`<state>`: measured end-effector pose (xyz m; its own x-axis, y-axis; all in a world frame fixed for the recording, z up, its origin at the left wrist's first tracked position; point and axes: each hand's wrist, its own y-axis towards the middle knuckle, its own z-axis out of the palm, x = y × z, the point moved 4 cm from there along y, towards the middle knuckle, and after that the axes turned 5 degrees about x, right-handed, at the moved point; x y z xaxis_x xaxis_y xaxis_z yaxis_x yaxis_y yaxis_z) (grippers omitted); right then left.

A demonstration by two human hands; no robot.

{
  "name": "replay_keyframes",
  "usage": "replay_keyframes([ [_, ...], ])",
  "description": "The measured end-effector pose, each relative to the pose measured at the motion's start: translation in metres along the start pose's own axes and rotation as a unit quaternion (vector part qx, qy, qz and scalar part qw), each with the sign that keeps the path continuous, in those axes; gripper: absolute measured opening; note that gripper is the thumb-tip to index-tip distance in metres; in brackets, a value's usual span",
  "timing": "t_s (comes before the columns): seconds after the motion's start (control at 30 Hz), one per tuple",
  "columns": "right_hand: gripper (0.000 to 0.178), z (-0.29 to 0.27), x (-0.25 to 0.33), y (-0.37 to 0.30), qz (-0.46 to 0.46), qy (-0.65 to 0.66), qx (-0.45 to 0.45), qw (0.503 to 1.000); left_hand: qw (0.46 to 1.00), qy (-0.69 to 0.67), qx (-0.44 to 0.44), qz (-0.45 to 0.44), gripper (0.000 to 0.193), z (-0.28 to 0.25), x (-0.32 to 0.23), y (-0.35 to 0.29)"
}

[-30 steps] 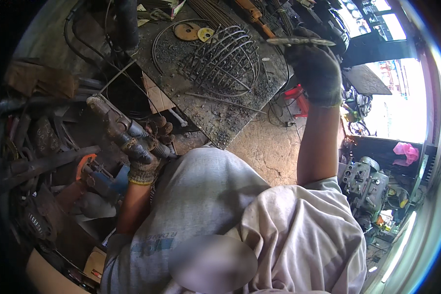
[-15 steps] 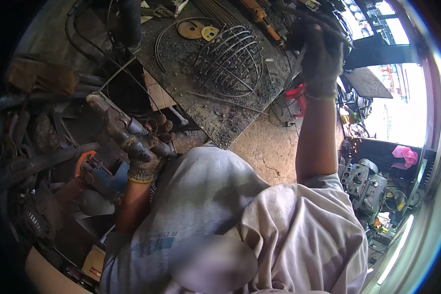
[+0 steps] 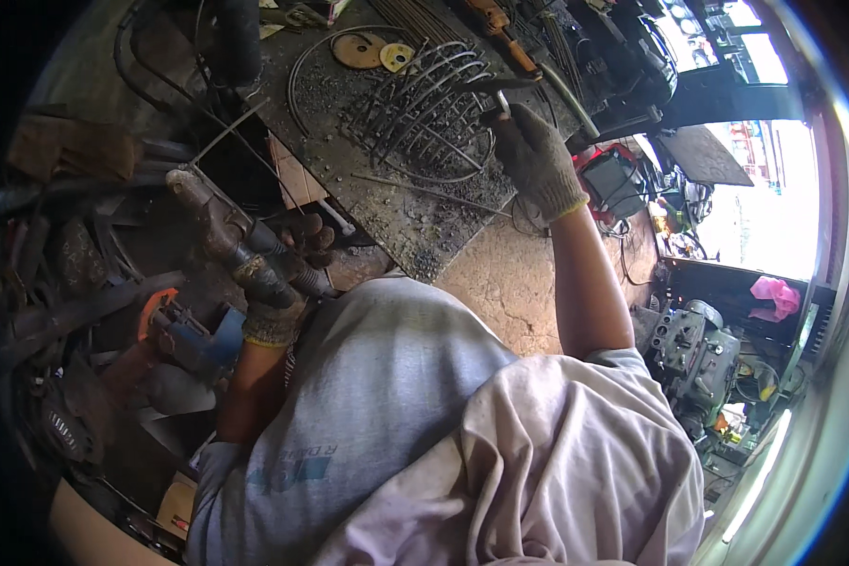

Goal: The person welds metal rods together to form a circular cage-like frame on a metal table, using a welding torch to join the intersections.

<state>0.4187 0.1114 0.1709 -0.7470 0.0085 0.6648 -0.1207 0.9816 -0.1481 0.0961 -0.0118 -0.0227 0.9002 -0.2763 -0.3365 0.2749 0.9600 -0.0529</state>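
Note:
My right hand, in a grey work glove with a yellow cuff, is closed round the pale shaft of a hammer with a dark, narrow head. It is over the right edge of the worktable, beside a round cage of bent metal rods. At the left, my gloved left hand is closed against a rusty metal assembly with thick, pipe-like parts and a ridged, screw-like piece. Dark parts of the assembly hide most of its fingers.
Two cutting discs, one brown and one yellow, lie on the gritty metal table. A red-and-grey machine with cables stands on the floor to the right. Scrap metal and a blue-and-orange tool crowd the left. Grey machinery stands at lower right.
My right hand has come down and left with the hammer, from the upper right to beside the rod cage. The red-and-grey machine is now uncovered. My left hand has stayed in place.

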Motion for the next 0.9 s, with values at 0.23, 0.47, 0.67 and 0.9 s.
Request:
replay_keyframes([
  [0.23,0.041,-0.003,0.019,0.015,0.042,-0.059,0.055,0.996,1.0,-0.005,0.007,0.015,0.025,0.021,-0.009,-0.006],
  [0.47,0.037,0.016,0.003,0.014,0.012,-0.078,0.005,0.997,1.0,0.012,0.001,0.02,0.023,0.022,-0.007,-0.012],
  [0.67,0.035,0.023,-0.004,-0.01,0.032,-0.079,-0.054,0.995,0.999,0.051,-0.01,0.01,0.029,0.016,-0.006,-0.022],
  [0.9,0.031,0.027,-0.029,-0.024,0.013,-0.106,-0.069,0.992,0.995,-0.095,0.02,-0.026,0.038,0.023,-0.001,-0.011],
])
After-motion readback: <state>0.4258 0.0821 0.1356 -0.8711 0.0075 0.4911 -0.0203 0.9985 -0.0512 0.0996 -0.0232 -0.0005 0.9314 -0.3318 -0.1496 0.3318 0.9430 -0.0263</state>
